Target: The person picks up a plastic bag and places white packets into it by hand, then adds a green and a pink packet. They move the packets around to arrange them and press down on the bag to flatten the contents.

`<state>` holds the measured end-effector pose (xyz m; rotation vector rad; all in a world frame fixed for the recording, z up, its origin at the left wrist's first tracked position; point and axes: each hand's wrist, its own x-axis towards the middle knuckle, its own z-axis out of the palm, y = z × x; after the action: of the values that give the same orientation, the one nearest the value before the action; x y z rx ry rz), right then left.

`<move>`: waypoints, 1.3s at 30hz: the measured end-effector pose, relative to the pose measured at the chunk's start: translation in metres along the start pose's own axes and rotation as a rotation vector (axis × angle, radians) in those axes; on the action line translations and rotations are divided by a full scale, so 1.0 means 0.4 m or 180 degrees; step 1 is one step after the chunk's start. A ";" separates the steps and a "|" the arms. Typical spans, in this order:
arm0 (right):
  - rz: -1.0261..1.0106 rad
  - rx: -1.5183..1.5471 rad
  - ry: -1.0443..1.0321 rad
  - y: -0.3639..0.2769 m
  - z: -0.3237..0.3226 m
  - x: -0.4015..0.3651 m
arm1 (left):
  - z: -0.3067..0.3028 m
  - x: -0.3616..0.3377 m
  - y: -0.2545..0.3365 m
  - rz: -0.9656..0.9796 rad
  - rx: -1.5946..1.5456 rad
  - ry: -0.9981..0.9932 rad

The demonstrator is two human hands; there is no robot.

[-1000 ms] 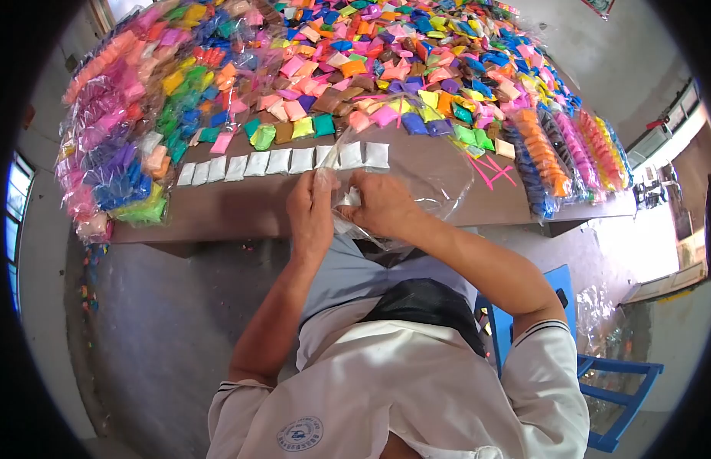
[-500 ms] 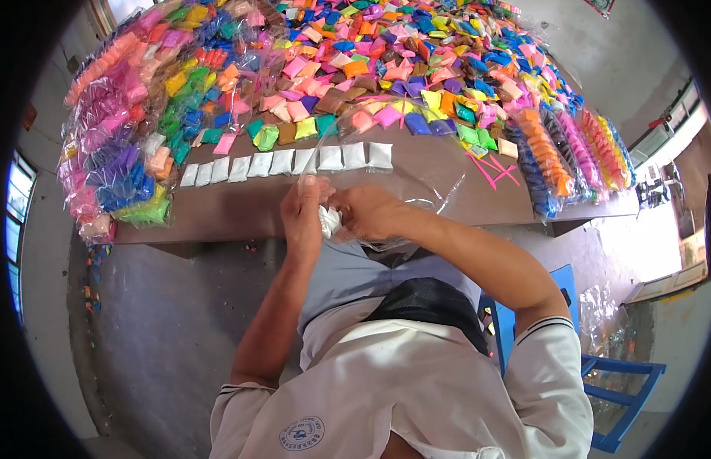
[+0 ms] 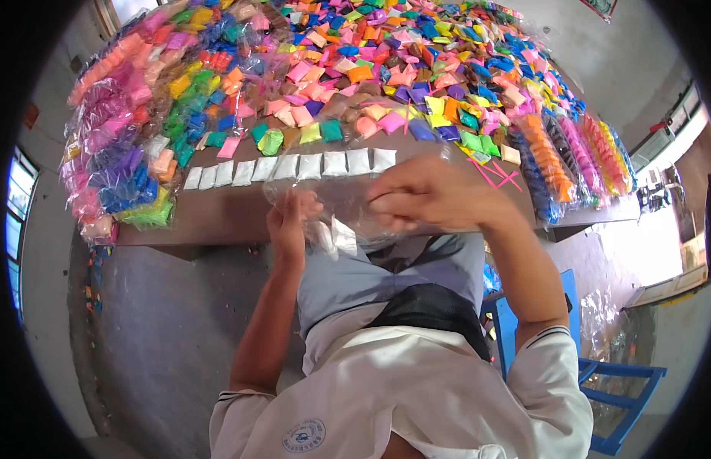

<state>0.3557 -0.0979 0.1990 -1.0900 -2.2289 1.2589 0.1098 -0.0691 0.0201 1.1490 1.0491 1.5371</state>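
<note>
My left hand (image 3: 292, 222) is at the table's front edge with its fingers bent on a clear plastic bag (image 3: 355, 200). Inside the bag, near its lower left part, white packets (image 3: 339, 236) show just right of that hand. Over the right side of the bag is my right hand (image 3: 428, 193), its fingers curled together and partly blurred; whether they grip the film is hard to make out. Behind both hands a row of several white packets (image 3: 310, 166) lies side by side on the brown table (image 3: 218, 208).
A large heap of coloured packets (image 3: 363, 73) covers the back of the table. Long bags of packets (image 3: 545, 157) lie at the right, more filled bags (image 3: 114, 153) at the left. Pink strips (image 3: 489, 174) lie near the right hand. A blue stool (image 3: 619, 398) stands at the lower right.
My right hand has moved right, away from my left hand, and the bag is spread wider between them. The white packets, bunched at my left hand before, now show lower and looser in the bag.
</note>
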 end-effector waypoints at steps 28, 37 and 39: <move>-0.0161 -0.1599 0.1210 0.482 -0.007 0.225 | -0.104 -0.056 0.049 -0.0108 0.0091 0.0098; -0.0180 -0.1723 0.0901 0.322 0.009 0.254 | -0.120 -0.052 0.029 -0.0033 0.0120 0.0115; -0.0202 -0.1768 0.0763 0.329 0.014 0.264 | -0.125 -0.052 0.032 -0.0005 0.0137 0.0122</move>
<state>0.3439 0.0203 0.0788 -1.2617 -2.4543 0.4490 0.0616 -0.0970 0.0183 1.1518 1.1133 1.5473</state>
